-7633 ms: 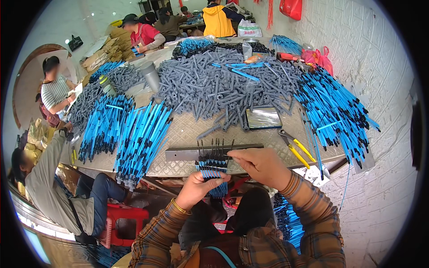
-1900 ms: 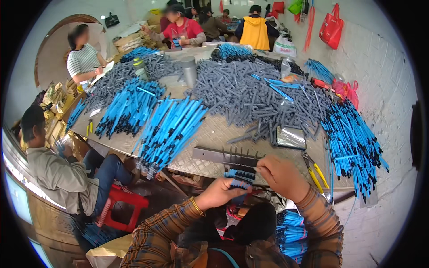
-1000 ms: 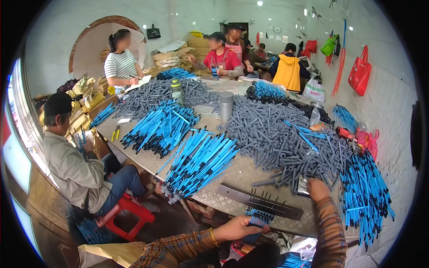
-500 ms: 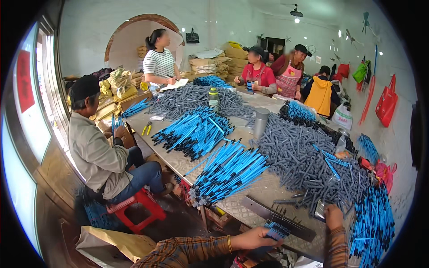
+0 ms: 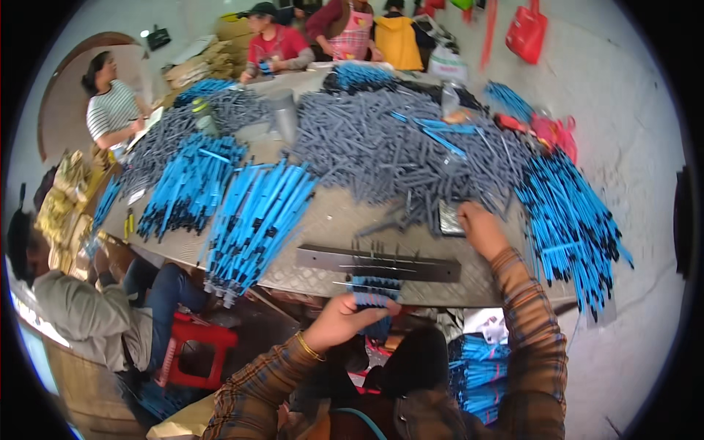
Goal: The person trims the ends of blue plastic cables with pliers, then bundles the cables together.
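Observation:
My left hand point(image 5: 343, 323), at the near table edge, is closed round a small bundle of blue rods with black ends point(image 5: 375, 290). Just beyond it lies a long dark metal bar point(image 5: 433, 269) with several thin pins sticking up. My right hand point(image 5: 484, 232) is farther right, fingers bent together at a small shiny rectangular tin point(image 5: 450, 220). Whatever its fingertips hold is too small to make out. The tin sits against the near edge of a big heap of grey tubes point(image 5: 411, 143).
Blue rods with black ends point(image 5: 260, 213) lie fanned at the left, with another pile point(image 5: 568, 220) at the right. A grey metal cylinder point(image 5: 282, 117) stands behind. At the left a co-worker point(image 5: 95, 312) sits by a red stool point(image 5: 198, 352). Several people are around the far side.
The view has swung right and down, so the table sits farther left and more of my lap shows. My left hand still holds the bundle; my right hand remains at the tin.

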Tool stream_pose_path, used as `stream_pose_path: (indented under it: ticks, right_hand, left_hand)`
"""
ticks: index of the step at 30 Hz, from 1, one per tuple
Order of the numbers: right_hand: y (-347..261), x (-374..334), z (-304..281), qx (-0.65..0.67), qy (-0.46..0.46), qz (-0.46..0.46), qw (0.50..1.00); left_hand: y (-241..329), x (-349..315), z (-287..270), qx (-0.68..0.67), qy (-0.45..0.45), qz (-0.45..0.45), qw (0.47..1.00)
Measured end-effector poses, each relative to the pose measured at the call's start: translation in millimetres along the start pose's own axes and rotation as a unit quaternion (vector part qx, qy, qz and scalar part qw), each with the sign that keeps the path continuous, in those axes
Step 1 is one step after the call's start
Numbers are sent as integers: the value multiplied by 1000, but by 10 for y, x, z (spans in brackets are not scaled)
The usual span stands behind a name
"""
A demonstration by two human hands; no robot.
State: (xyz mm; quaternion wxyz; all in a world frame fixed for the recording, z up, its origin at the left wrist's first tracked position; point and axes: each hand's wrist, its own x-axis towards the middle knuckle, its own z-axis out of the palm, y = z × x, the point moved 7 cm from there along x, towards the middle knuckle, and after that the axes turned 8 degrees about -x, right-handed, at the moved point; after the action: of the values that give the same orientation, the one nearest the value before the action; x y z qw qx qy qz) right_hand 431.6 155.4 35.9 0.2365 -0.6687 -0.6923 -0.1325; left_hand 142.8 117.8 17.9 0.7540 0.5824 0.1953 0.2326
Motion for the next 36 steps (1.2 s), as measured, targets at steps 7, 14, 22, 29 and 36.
stream_pose_path:
  ticks: [7,14,22,29,36]
  right_hand:
    - [-616,-461,-228,26,-118,-46,992]
    - [-697,-564,-175,-10,-158,-53,986]
    - [-740,-490,-96,-18,-162,-47,985]
    - [-810,-423,-27,-11,-138,-54,989]
    - [-945,-291,88,-2,-146,-60,987]
  left_hand:
    - [-97,14,122,-46,-4,-15,999]
    - [-113,-27,106,-41,-9,-4,999]
    - [-116,10,86,-18,-13,37,999]
    - [-133,5,98,-56,-13,-2,998]
    - [-126,11,93,-35,-6,29,999]
